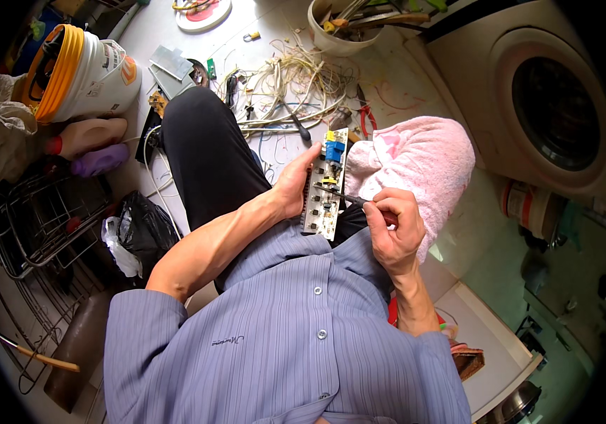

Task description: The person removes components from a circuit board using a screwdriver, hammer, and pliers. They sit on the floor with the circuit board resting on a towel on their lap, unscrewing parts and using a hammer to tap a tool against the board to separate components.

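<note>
My left hand [292, 185] grips the left edge of a long circuit board [324, 212], which has a blue block, yellow parts and small black components on it. My right hand [395, 222] pinches a slender black tool [352, 199], its tip at the middle of the board; I cannot tell exactly what kind of tool it is. A pink towel [423, 152] covers my right knee beside the board. Just beyond the board lie red-handled pliers [364, 113] and a tangle of wires [289, 85].
A white washing machine [494, 92] stands at right. At left are buckets [102, 78], plastic bottles [98, 161], a wire rack [42, 226] and a black bag [144, 233]. A tub of tools [338, 39] and metal plates [172, 63] sit farther ahead; a wooden tray [501, 381] is at lower right.
</note>
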`<state>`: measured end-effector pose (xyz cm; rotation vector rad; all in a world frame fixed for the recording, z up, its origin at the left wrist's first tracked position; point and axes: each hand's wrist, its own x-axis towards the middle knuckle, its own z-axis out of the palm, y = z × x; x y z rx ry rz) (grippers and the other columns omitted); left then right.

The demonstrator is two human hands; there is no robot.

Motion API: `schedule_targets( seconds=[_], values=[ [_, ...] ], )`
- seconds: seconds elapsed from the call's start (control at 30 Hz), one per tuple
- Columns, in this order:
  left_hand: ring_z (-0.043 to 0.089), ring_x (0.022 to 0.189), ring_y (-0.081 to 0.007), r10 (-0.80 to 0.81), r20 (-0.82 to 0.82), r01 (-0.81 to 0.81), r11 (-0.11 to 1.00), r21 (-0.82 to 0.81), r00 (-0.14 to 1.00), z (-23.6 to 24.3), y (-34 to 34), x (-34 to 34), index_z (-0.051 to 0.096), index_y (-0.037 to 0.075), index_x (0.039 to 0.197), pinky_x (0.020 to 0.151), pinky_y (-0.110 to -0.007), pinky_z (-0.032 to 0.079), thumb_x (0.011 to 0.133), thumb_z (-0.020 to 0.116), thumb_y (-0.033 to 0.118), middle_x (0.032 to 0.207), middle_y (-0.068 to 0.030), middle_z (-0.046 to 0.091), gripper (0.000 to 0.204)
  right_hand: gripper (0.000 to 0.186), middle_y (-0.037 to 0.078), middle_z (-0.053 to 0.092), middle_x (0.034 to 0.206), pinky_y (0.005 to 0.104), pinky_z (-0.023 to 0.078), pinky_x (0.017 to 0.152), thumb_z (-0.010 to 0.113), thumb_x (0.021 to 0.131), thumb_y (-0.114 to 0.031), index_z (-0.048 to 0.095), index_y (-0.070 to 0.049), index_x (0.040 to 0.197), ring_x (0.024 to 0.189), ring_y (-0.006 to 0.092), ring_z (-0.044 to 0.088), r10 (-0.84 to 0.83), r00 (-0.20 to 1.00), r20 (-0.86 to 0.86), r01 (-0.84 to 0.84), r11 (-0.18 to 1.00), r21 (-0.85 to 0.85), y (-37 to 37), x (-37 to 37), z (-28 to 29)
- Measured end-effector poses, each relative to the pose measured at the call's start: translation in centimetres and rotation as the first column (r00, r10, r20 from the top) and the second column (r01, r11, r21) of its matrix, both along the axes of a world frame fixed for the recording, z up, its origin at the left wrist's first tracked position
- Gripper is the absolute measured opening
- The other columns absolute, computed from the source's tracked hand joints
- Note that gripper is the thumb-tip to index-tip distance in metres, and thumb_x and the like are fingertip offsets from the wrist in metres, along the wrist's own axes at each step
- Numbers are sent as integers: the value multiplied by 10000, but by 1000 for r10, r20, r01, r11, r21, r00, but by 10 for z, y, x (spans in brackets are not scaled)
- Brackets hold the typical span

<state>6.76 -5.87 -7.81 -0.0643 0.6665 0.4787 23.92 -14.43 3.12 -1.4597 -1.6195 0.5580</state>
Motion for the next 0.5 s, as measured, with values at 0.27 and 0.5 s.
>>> schedule_targets(
  seconds=[0.27, 0.5],
  values=[
    [709, 804, -185, 13, 43, -13, 1000, -1, 999, 2, 1, -1, 673, 114, 1172, 727, -374, 605, 1048, 449, 535, 937, -42, 724, 493, 307, 129, 650, 883, 329, 504, 544, 803, 780, 58, 575, -32, 966, 644, 248, 635, 82, 977, 197, -113, 982, 150, -6, -7, 7],
    [719, 924, -213, -7, 107, 5, 1000, 15, 994, -10, -1, -4, 665, 87, 1205, 846, -405, 603, 1041, 450, 546, 1052, -74, 737, 533, 268, 134, 650, 919, 302, 518, 544, 781, 809, 60, 567, -24, 948, 662, 212, 646, 36, 994, 104, -45, 995, 85, -6, -7, 3]
  ],
)
